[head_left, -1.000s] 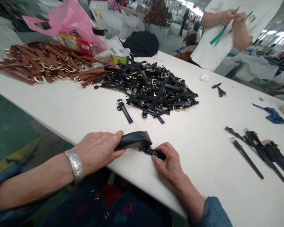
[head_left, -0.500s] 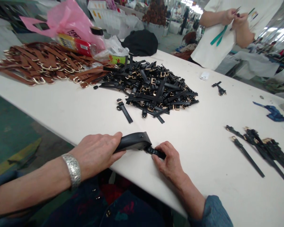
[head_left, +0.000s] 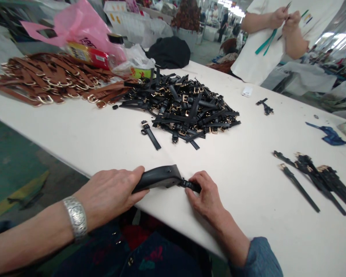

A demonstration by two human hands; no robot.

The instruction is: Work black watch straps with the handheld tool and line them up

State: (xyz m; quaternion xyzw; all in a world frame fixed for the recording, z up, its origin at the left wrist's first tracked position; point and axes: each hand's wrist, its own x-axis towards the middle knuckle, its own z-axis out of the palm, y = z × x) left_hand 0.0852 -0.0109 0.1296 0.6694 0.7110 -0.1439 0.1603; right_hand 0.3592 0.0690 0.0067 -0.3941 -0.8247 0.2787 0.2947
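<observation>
My left hand (head_left: 111, 196), with a silver bracelet (head_left: 75, 217) at its wrist, is closed around a black, curved hand-held tool (head_left: 158, 176) whose exact kind I cannot make out. The wide end of this tool points right and meets the end of a small black buckle strap (head_left: 190, 185). Between thumb and fingers, my right hand (head_left: 207, 196) pinches that strap just above the table; part of it is hidden by the fingers. Beyond the hands lies a single black buckle strap (head_left: 151, 136), in front of a big heap of black buckle straps (head_left: 184, 107).
Brown buckle straps (head_left: 43, 79) are piled at the left, beside a pink plastic bag (head_left: 80, 25). More black straps (head_left: 320, 179) lie at right, near a blue scrap (head_left: 330, 134). Across the white table (head_left: 236, 161), a co-worker's hands (head_left: 286, 19) hold green strips.
My left hand and the tool shift slightly left and down. A little more of the strap's end shows between tool and right fingers. My right hand stays almost in place.
</observation>
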